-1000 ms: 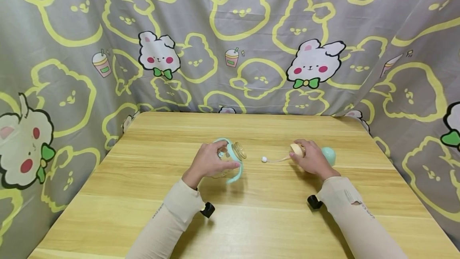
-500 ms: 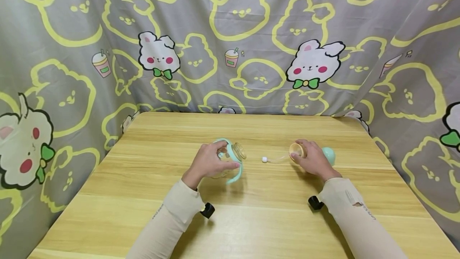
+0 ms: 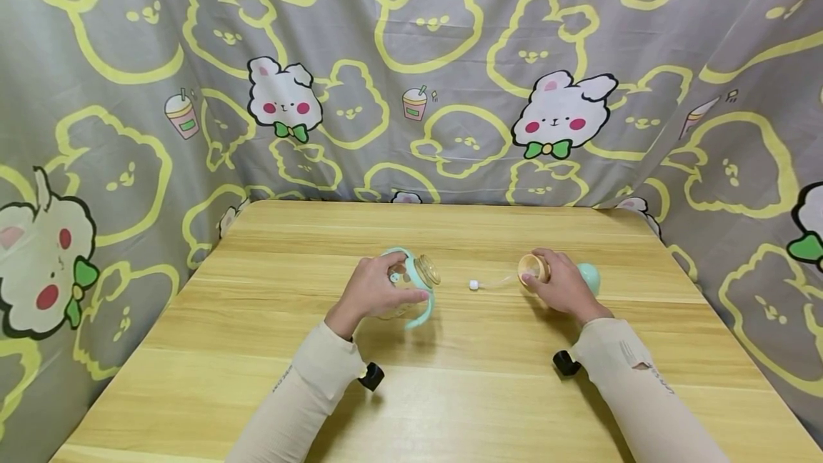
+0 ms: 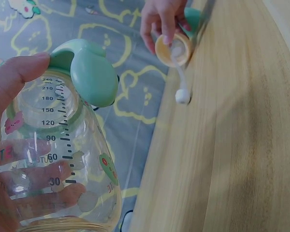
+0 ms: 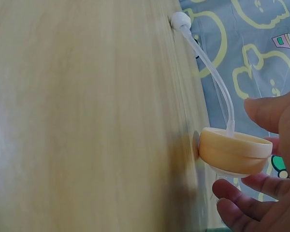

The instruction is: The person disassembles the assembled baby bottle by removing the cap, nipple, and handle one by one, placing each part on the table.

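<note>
My left hand (image 3: pixel 379 286) grips a clear baby bottle (image 4: pixel 63 140) with mint-green handles (image 4: pixel 94 72) and measuring marks. The bottle is tilted, its uncapped amber neck (image 3: pixel 428 270) pointing right in the head view. My right hand (image 3: pixel 561 283) is at a pale orange bottle collar (image 5: pixel 234 151), which sits on its side at the tabletop with its hollow side facing left. The thumb (image 5: pixel 263 111) stands apart from the collar's rim, and the loosely bent fingers are close to its other side. From the collar a clear straw (image 5: pixel 215 72) runs to a white weighted end (image 3: pixel 474 285) on the table.
A mint-green dome cap (image 3: pixel 589 279) lies on the wooden table (image 3: pixel 450 391) just right of my right hand. Behind and beside the table hangs a grey patterned curtain (image 3: pixel 450 156). A small black device (image 3: pixel 371 376) is on the left wrist.
The collar at my right hand has turned so that its hollow side now shows in the head view. The left hand and bottle have stayed in place.
</note>
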